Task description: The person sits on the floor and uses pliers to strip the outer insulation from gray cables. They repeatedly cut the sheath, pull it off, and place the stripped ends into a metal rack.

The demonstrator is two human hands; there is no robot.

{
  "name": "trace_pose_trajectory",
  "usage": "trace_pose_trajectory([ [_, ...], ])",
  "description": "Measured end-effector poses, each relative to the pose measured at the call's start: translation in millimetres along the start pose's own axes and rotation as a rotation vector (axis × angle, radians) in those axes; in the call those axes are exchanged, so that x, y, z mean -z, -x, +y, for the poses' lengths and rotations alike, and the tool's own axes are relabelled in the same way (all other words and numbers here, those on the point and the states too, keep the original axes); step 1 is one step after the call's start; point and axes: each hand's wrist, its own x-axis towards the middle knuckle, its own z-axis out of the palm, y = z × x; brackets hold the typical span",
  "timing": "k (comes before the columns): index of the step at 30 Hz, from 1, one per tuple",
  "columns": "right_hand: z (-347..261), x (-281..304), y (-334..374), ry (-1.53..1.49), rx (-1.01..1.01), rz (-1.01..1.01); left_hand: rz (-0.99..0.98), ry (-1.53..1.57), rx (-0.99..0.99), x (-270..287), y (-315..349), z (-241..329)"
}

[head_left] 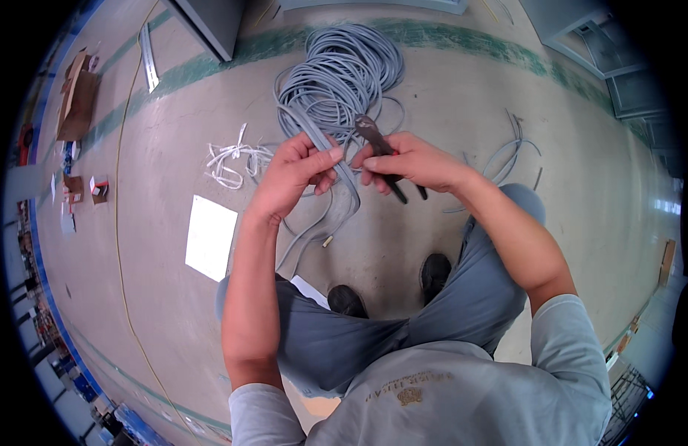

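Note:
My left hand (296, 172) is closed around a bundle of grey cables (314, 128), its thumb pressed along the top. From the hand the bundle bends down toward the floor between my knees. In my right hand (414, 162) I grip dark pliers (375, 137), with the jaws pointing up and away and the handles toward me. The right fingertips are close to the bundle; whether they touch it I cannot tell. Just beyond both hands lies a large loose coil of grey cable (344, 67) on the floor.
White strips (229, 160) lie tangled left of the coil, near a white sheet (211, 238). Cut cable pieces (516, 145) lie to the right. Farther left are a cardboard box (78, 100) and a long yellow cord (119, 223). A grey cabinet panel (209, 26) stands at the back.

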Motion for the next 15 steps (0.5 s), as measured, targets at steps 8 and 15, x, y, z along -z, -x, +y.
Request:
trace_pose_trajectory([
  [8, -10, 8, 13, 0.859, 0.206, 0.117, 0.019, 0.008, 0.072, 11, 8, 10],
  [15, 5, -6, 16, 0.961, 0.065, -0.163, -0.031, -0.019, 0.115, 9, 5, 8],
])
